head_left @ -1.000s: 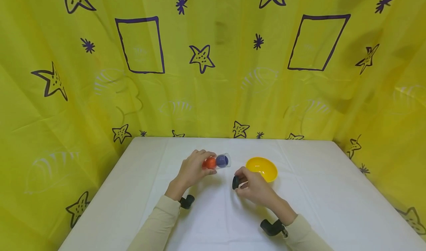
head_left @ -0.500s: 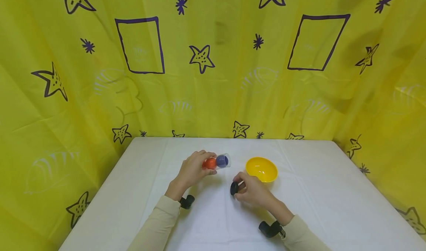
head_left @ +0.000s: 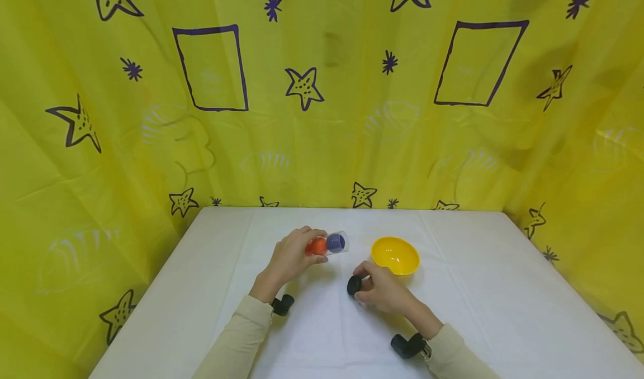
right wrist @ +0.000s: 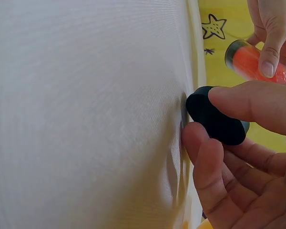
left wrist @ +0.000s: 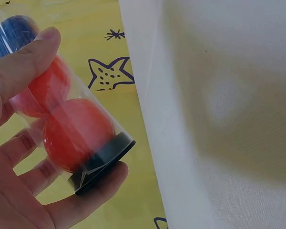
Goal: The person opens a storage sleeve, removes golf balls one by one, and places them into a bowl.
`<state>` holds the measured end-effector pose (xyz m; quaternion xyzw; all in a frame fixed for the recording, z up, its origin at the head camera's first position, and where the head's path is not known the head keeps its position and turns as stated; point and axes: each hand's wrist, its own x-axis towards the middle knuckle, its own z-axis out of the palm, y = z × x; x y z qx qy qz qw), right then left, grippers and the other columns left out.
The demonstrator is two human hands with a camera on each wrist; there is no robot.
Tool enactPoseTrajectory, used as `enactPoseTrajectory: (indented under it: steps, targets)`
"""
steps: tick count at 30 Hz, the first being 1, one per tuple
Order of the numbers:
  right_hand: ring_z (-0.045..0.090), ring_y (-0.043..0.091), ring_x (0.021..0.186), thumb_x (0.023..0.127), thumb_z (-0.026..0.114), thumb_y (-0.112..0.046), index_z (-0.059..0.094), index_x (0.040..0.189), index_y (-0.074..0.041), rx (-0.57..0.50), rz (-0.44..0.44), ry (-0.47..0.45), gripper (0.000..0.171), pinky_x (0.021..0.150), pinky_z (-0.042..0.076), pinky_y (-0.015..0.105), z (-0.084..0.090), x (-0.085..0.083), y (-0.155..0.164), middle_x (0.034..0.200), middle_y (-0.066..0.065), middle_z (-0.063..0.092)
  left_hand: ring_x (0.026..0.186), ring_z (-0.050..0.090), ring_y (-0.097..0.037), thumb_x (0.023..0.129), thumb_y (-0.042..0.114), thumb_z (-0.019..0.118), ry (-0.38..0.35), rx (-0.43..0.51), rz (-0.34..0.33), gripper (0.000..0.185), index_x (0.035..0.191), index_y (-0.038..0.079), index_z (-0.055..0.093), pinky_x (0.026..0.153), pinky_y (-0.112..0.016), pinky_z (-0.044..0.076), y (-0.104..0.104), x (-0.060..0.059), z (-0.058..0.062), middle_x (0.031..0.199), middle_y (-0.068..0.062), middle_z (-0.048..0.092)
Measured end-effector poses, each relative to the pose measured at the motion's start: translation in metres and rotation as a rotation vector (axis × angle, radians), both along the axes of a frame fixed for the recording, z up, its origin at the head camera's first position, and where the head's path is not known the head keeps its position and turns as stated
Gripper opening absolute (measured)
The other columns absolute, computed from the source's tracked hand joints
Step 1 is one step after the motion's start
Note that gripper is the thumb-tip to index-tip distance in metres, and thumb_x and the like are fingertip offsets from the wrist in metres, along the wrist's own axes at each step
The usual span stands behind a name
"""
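Note:
My left hand grips a clear plastic tube held on its side above the table, its open mouth pointing right. Inside it are orange-red balls and a blue ball; a black cap closes the tube's end by my palm. My right hand pinches a black lid between thumb and fingers, low against the white table. In the right wrist view the lid touches or nearly touches the tablecloth.
A yellow bowl stands just right of the tube and behind my right hand. Yellow fabric with purple stars and rectangles walls in the table on three sides.
My right hand has drawn the black lid down and slightly left toward the table surface. The left hand and the tube have stayed still.

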<state>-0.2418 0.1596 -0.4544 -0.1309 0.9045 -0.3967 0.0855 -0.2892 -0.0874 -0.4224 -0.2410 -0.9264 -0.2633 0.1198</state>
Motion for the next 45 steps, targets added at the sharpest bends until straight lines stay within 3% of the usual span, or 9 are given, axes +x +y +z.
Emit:
enactPoseTrajectory:
  steps: [12,24,34,38,45]
  targets:
    - [0.054,0.018,0.079,0.079,0.087,-0.011,0.064,0.112,-0.007,0.076,-0.032,0.018,0.040,0.069,0.051,0.026,-0.002,0.002,0.000,0.094,0.004,0.064,0.108,0.063,-0.024,0.081,0.032,0.087,0.006,-0.005,0.005,0.053,0.129,0.020,0.069,0.087,-0.043,0.055,0.002,0.001,-0.001,0.116,-0.004,0.069]
    - [0.051,0.017,0.068,0.081,0.086,-0.013,0.062,0.111,-0.010,0.130,0.049,0.041,0.039,0.058,0.042,0.023,-0.006,0.003,0.003,0.075,0.002,0.056,0.102,0.058,-0.020,0.081,0.035,0.087,0.037,-0.016,0.003,0.052,0.128,0.023,0.070,0.079,-0.036,0.053,0.003,0.001,-0.002,0.110,-0.001,0.067]
    - [0.051,0.016,0.067,0.083,0.085,-0.018,0.060,0.119,-0.010,0.156,0.054,0.020,0.045,0.059,0.042,0.023,0.002,0.007,0.001,0.074,0.001,0.056,0.101,0.053,-0.018,0.081,0.034,0.087,0.028,0.005,-0.002,0.051,0.129,0.026,0.070,0.077,-0.033,0.051,0.003,0.001,-0.001,0.109,-0.001,0.065]
    - [0.052,0.017,0.068,0.087,0.081,-0.020,0.057,0.124,-0.008,0.112,0.039,0.012,0.045,0.060,0.043,0.024,0.010,0.008,0.000,0.077,0.003,0.056,0.099,0.051,-0.018,0.080,0.032,0.088,0.038,0.019,-0.006,0.051,0.128,0.026,0.071,0.076,-0.032,0.051,0.004,0.002,0.000,0.107,-0.002,0.064]
    - [0.053,0.016,0.068,0.093,0.076,-0.017,0.056,0.125,-0.007,-0.055,-0.064,0.046,0.039,0.059,0.045,0.022,0.021,0.004,-0.001,0.084,0.002,0.059,0.099,0.049,-0.016,0.080,0.029,0.089,0.071,0.012,-0.020,0.051,0.127,0.026,0.072,0.077,-0.029,0.049,0.005,0.003,0.003,0.107,-0.001,0.063]
